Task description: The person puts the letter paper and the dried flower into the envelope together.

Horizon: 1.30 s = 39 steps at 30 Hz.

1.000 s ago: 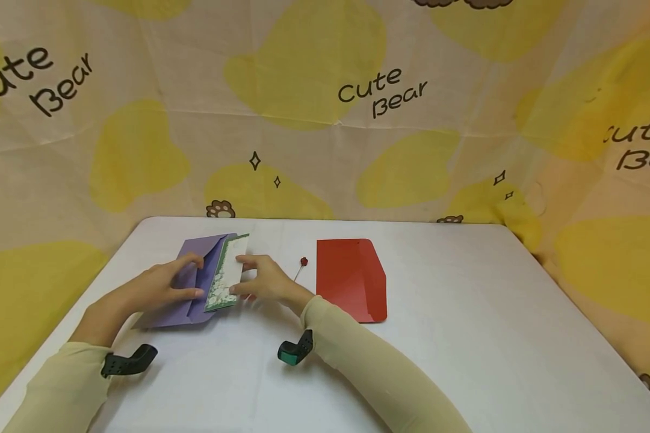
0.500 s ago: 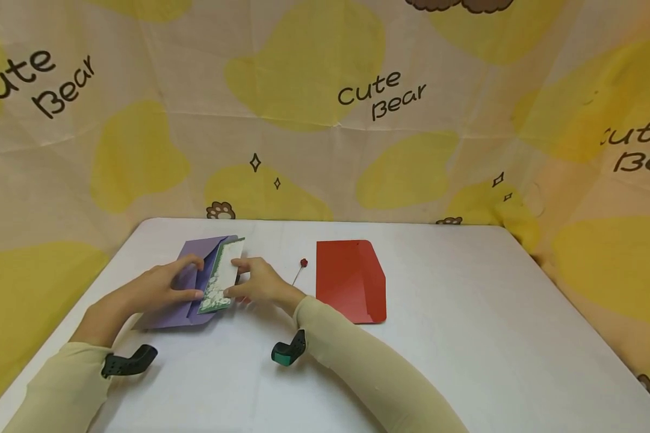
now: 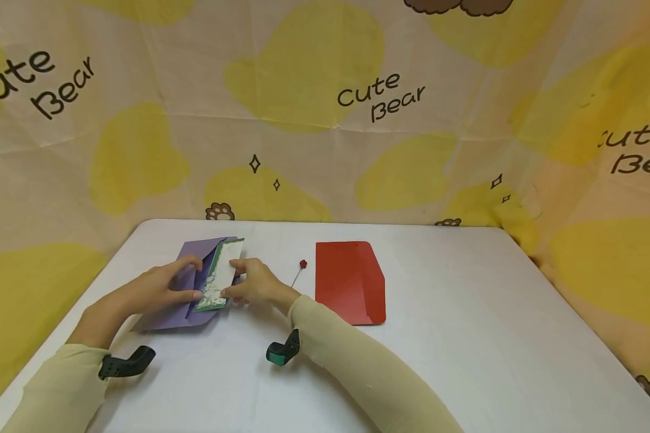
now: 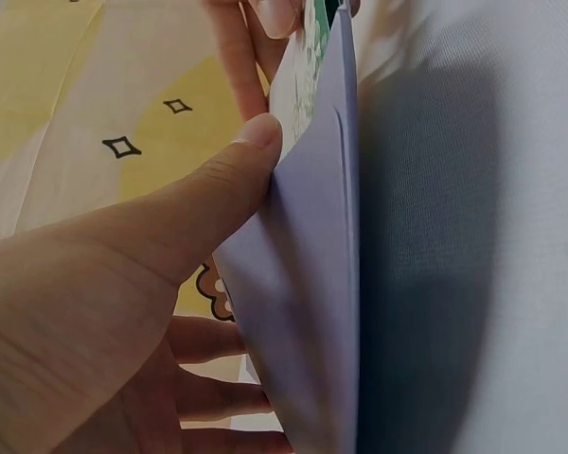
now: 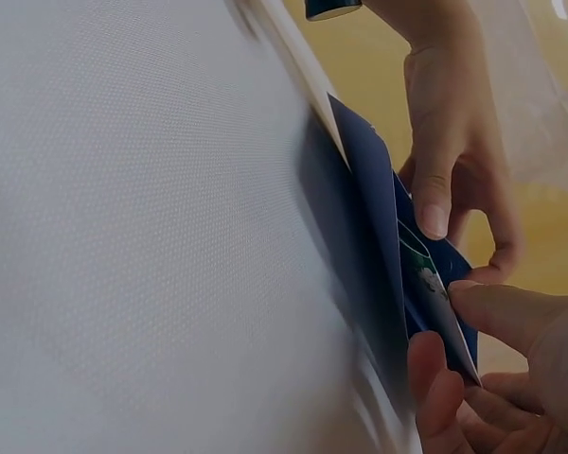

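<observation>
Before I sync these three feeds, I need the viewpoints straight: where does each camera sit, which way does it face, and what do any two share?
Head: above, facing forward and down at the table; both sleeves, left hand and right hand show.
Left wrist: low by the tabletop, facing along the purple envelope; left thumb and fingers show.
Right wrist: low over the table, facing the card; both hands show.
Shared: both wrist views show the envelope and card.

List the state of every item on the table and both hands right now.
Purple paper envelope: flap open, held open by left hand.
Green-bordered floral card: partly inside the envelope, pinched by right hand.
Red paper envelope: flat, flap open, untouched.
Red-headed pin: lying loose.
</observation>
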{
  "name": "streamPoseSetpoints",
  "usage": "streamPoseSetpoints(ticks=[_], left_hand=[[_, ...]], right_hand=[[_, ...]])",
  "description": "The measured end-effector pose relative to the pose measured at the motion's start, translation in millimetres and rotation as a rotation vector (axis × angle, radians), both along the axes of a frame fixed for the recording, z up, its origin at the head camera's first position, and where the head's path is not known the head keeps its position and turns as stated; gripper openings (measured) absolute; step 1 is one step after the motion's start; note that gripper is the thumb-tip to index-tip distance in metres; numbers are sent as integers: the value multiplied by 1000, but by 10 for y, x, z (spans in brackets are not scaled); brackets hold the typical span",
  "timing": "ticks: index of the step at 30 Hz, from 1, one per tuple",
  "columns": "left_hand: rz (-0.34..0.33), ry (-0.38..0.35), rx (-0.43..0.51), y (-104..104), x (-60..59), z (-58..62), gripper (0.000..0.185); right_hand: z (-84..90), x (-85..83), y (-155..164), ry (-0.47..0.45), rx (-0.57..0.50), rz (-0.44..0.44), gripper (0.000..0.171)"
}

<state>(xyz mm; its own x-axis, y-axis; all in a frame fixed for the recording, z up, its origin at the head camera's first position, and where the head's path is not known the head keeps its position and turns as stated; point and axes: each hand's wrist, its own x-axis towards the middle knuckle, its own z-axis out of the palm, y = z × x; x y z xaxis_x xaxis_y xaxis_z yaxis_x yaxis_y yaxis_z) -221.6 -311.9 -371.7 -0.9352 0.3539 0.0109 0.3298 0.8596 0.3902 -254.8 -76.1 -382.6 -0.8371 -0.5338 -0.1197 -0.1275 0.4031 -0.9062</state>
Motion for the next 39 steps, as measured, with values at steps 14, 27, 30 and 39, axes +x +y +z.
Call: streamPoseSetpoints(ticks=[14, 27, 30, 39], left_hand=[[-1, -13, 4, -8, -6, -4, 57], [1, -19, -2, -14, -10, -5, 58], [2, -22, -1, -7, -6, 1, 58], [6, -23, -4, 11, 8, 3, 58]], right_hand=[[-49, -14, -142, 35, 42, 10, 75], [-87, -43, -168, 3, -5, 34, 76], [-91, -46, -155, -22, -22, 38, 76], [-111, -43, -149, -51, -57, 29, 76]])
